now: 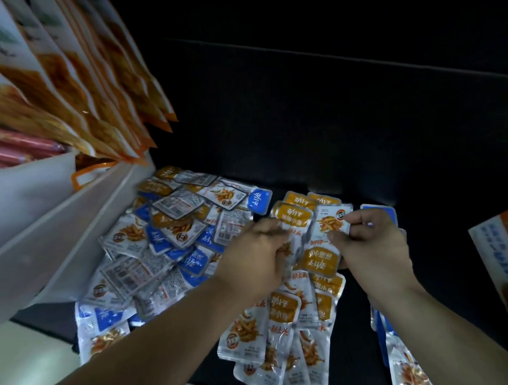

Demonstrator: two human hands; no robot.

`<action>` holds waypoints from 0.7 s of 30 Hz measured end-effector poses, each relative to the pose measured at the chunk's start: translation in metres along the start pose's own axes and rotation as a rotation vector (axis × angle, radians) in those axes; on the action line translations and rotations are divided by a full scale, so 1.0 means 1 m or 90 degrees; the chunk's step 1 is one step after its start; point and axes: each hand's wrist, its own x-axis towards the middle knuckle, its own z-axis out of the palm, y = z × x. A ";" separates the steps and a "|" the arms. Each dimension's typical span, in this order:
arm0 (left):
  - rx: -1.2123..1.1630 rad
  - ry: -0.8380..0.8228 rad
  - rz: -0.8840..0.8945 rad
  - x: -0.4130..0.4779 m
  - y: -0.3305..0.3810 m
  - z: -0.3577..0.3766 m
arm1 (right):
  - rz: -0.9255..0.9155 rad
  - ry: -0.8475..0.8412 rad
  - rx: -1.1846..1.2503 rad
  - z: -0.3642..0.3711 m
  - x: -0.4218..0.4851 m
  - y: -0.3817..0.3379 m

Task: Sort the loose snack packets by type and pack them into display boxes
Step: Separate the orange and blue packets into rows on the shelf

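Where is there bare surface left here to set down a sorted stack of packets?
Bare dark surface lies beyond both piles, and a patch sits between the right hand and the display box. Crowded: the mixed pile against the white boxes, and the orange pile under the left hand.

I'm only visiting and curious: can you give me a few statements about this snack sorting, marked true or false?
1. Both hands grip packets. True: the left hand holds a stack, the right hand pinches one packet.
2. The heap on the left is all blue. False: the heap mixes blue and orange labels.
3. The laid-out packets under the hands carry orange labels. True.
4. The surface is white. False: the surface is dark.
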 end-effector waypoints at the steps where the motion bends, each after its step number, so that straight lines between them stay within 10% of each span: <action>1: 0.016 -0.007 -0.009 0.002 0.001 0.002 | -0.016 -0.003 -0.040 0.004 0.003 0.002; 7: 0.012 0.072 -0.004 0.006 0.003 -0.005 | -0.162 0.024 -0.446 0.019 0.021 0.012; 12: 0.183 0.201 -0.052 -0.009 -0.051 -0.042 | -0.356 0.019 -0.494 0.031 0.010 0.013; 16: 0.289 0.052 -0.266 -0.011 -0.101 -0.072 | -0.207 -0.199 -0.549 0.046 -0.003 0.009; 21: 0.281 0.104 -0.225 -0.023 -0.100 -0.064 | -0.184 -0.218 -0.695 0.064 -0.008 -0.003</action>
